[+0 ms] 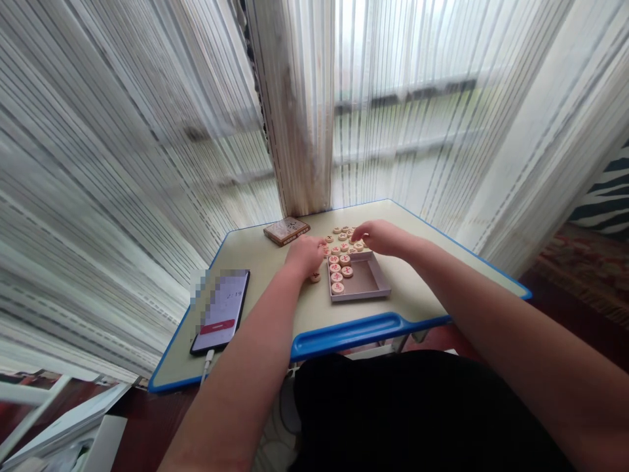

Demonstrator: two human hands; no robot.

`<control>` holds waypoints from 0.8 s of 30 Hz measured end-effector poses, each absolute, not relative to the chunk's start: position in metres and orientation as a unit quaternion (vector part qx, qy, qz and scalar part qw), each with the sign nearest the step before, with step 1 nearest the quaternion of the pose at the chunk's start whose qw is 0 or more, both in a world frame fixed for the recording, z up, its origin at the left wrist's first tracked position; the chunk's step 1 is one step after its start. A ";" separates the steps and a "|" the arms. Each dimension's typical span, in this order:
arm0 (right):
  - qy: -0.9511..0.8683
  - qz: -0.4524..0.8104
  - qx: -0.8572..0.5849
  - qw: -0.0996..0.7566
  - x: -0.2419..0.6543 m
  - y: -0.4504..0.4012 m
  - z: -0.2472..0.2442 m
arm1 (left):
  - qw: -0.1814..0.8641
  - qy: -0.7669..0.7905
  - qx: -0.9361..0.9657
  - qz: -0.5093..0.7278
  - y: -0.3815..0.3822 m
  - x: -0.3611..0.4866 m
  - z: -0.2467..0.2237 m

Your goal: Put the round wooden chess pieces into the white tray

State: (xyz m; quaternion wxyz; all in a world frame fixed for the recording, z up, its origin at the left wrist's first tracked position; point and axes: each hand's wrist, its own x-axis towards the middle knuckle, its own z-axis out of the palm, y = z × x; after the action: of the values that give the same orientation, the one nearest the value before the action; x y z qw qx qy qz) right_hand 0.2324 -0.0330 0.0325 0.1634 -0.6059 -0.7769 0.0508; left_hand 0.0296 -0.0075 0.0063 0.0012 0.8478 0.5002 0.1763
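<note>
An open shallow box point(361, 296) sits near the middle of the table, with several round wooden pieces point(337, 288) marked in red along its left side. Behind it, loose pieces point(344, 247) lie scattered on the tabletop. My left hand point(305, 254) is at the box's back left corner, fingers reaching toward the loose pieces; whether it holds one is hidden. One piece point(315, 278) lies below that hand, left of the box. My right hand point(377, 236) is over the right part of the loose pieces, fingers bent down; what is between its fingertips is too small to tell.
A box lid point(287, 229) lies at the back left of the table point(265, 295). At the left edge is a phone point(221, 311) with a white cable point(208, 364). The table has a blue rim with a tray groove in front. Curtains hang behind.
</note>
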 end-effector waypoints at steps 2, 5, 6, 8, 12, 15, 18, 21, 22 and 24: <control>-0.789 0.056 -0.589 0.166 0.232 -0.019 0.033 | 0.013 0.510 0.841 0.182 -0.003 0.027 0.003; -0.834 0.042 -0.517 0.189 0.232 -0.009 0.023 | 0.063 0.516 0.834 0.184 0.003 0.022 -0.001; -0.843 0.048 -0.501 0.191 0.233 -0.009 0.018 | 0.081 0.516 0.833 0.184 0.004 0.021 -0.002; -0.857 0.069 -0.479 0.175 0.236 -0.009 0.010 | 0.095 0.517 0.830 0.189 0.006 0.020 -0.003; -0.860 0.068 -0.471 0.186 0.242 -0.013 0.003 | 0.051 0.502 0.839 0.203 0.005 0.022 -0.003; -0.857 0.050 -0.472 0.200 0.239 -0.013 0.002 | 0.034 0.492 0.846 0.204 0.003 0.025 -0.002; -0.848 0.038 -0.491 0.196 0.236 -0.011 0.001 | 0.029 0.491 0.845 0.209 0.001 0.026 -0.002; -0.834 0.037 -0.516 0.194 0.237 -0.009 -0.001 | 0.027 0.494 0.844 0.208 0.001 0.027 -0.003; -0.827 0.038 -0.526 0.193 0.237 -0.009 -0.001 | 0.026 0.495 0.844 0.206 0.000 0.027 -0.003; -0.816 0.036 -0.544 0.193 0.239 -0.008 -0.001 | 0.024 0.495 0.844 0.205 -0.001 0.028 -0.003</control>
State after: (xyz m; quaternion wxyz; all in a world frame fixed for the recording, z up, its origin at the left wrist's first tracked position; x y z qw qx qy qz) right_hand 0.2388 -0.0080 -0.0008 0.1932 -0.5441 -0.8157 0.0360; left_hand 0.0279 -0.0006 -0.0029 0.0241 0.8444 0.4945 0.2047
